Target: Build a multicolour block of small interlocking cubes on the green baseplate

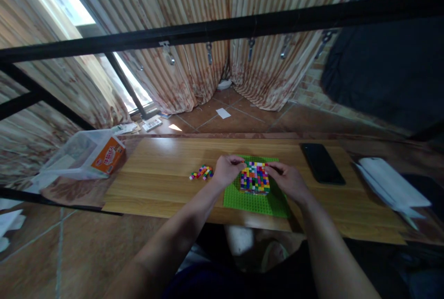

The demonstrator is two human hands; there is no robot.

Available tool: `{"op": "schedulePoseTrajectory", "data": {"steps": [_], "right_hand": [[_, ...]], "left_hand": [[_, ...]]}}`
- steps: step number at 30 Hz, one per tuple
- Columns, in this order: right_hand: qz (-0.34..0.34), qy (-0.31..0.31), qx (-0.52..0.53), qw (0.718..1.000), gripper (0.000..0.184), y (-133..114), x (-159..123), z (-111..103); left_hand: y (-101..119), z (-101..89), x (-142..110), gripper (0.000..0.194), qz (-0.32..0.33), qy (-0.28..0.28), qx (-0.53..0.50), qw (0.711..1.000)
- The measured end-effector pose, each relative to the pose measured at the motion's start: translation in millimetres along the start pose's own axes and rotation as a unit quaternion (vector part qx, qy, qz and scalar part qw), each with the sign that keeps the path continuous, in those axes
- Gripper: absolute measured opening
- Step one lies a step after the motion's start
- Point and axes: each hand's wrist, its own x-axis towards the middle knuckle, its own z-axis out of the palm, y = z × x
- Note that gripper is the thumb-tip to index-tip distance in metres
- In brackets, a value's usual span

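A block built of small multicoloured toy bricks [255,179] stands on a green studded baseplate [256,207]. My left hand [227,169] is at the block's far left corner, thumb and fingertips closed against it. At the far right corner, my right hand [287,181] pinches the block's edge in the same way. Whether a loose brick sits between the fingertips of either hand is too small to make out. To the left of my left hand lies a small pile of loose toy bricks [203,172] in mixed colours.
The wooden tabletop [156,165] carries a black phone [322,163] on the right. Beyond its right end are white papers [391,183]. A clear plastic bin [83,155] with an orange label stands at the left. A black metal rail [194,33] with hanging clips crosses ahead, before striped curtains.
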Motion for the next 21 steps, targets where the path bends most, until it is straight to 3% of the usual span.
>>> {"op": "schedulePoseTrajectory", "data": {"steps": [6, 12, 17, 21], "right_hand": [[-0.013, 0.000, 0.000, 1.000, 0.037, -0.2, -1.2, 0.1], [-0.016, -0.004, -0.013, 1.000, 0.040, -6.8, -4.0, -3.0], [-0.010, -0.008, -0.020, 1.000, 0.042, -7.0, -3.8, -4.2], [-0.006, -0.002, -0.052, 0.999, 0.041, -7.3, -2.7, -3.9]], "left_hand": [[-6.4, 0.6, -3.2, 0.011, 0.030, 0.007, -0.012, 0.999], [-7.4, -8.8, -15.6, 0.027, 0.034, 0.010, -0.036, 0.999], [-11.9, -43.5, -34.4, 0.020, 0.053, 0.030, 0.019, 0.998], [-20.4, -80.9, -45.3, 0.018, 0.053, 0.092, 0.114, 0.988]]}}
